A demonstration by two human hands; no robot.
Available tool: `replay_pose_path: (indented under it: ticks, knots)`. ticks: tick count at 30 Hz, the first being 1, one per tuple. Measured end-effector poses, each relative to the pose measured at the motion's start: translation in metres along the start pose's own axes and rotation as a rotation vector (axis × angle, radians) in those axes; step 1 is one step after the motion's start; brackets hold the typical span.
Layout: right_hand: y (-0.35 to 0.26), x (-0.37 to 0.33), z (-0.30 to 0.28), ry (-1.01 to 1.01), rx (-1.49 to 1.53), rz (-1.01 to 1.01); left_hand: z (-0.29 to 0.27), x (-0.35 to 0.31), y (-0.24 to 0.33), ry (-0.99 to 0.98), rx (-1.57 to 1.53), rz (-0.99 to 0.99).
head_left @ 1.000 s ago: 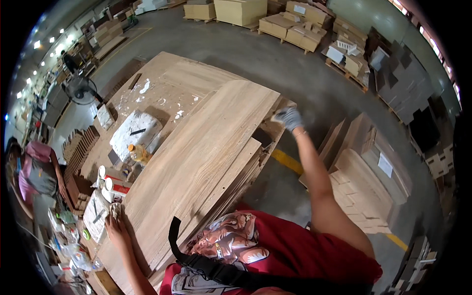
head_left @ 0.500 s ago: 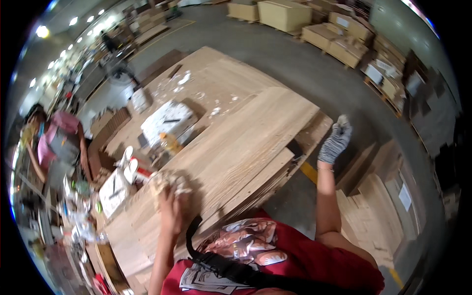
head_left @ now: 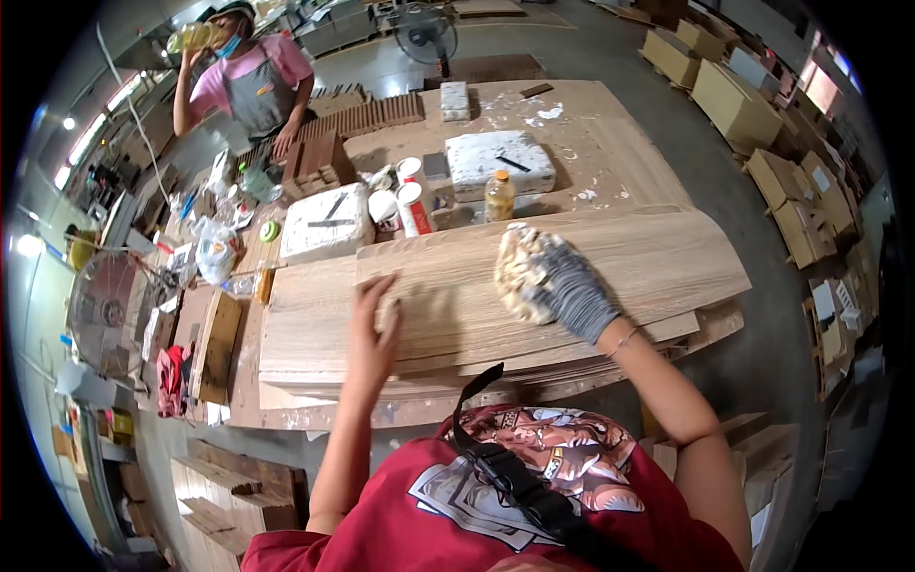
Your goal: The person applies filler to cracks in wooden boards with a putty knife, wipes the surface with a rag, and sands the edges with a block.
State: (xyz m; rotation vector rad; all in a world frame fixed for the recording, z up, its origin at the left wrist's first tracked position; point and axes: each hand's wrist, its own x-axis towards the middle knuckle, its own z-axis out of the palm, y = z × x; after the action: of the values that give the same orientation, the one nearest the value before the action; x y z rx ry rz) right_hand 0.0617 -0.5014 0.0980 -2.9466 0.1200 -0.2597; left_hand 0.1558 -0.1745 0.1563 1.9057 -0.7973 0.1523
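Nearest, a black strap [head_left: 515, 481] crosses the person's red shirt [head_left: 381, 515]. The left hand [head_left: 376, 329], bare and empty with fingers spread, is over the wood-grain board [head_left: 448, 329]; whether it touches cannot be told. The gloved right hand [head_left: 577, 296] holds a bunched cream cloth [head_left: 512, 272] against the board, right of its middle. Just past the board's far edge, close beyond the cloth, stands an amber bottle [head_left: 499, 197]; left of it come a red-and-white can [head_left: 414, 212] and a white-wrapped block [head_left: 329, 224], crowding that edge. A larger white block [head_left: 500, 157] lies behind the bottle, with a dark strip on top. The surface [head_left: 624, 162] beneath is brown, flecked with white scraps toward its far right; brown strips [head_left: 372, 119] are lined up at its far left. Behind them a co-worker [head_left: 262, 86] in pink and a grey apron lifts a yellowish bottle [head_left: 193, 36]. Beyond, a fan [head_left: 426, 36] stands on the grey floor [head_left: 591, 57], and pale cartons [head_left: 734, 100] line the right.
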Motion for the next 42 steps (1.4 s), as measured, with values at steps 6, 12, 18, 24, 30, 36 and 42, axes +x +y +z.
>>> replay_pose_path:
  ticks: [6,12,18,24,30,36,42]
  knots:
    - [-0.01,0.057,-0.013,0.09,0.235,0.0,-0.072,-0.081,-0.018,0.04,0.588,-0.217]
    - [-0.172,0.106,-0.009,-0.196,0.365,-0.25,-0.062,-0.098,-0.035,0.031,0.464,-0.202]
    - [-0.225,0.066,-0.001,-0.324,0.301,-0.4,-0.067,-0.108,-0.033,0.064,0.446,-0.237]
    - [-0.209,0.071,-0.031,-0.28,-0.106,-0.161,-0.055,-0.105,-0.042,0.214,0.342,-0.193]
    - [-0.169,0.076,0.019,-0.037,0.24,-0.539,-0.026,-0.104,-0.041,0.362,0.394,-0.167]
    - [-0.038,0.179,0.021,-0.034,0.196,-0.13,-0.007,-0.104,-0.065,0.463,0.451,-0.121]
    - [0.066,0.264,0.006,0.475,0.249,-0.045,0.006,-0.098,-0.073,0.572,0.509,-0.041]
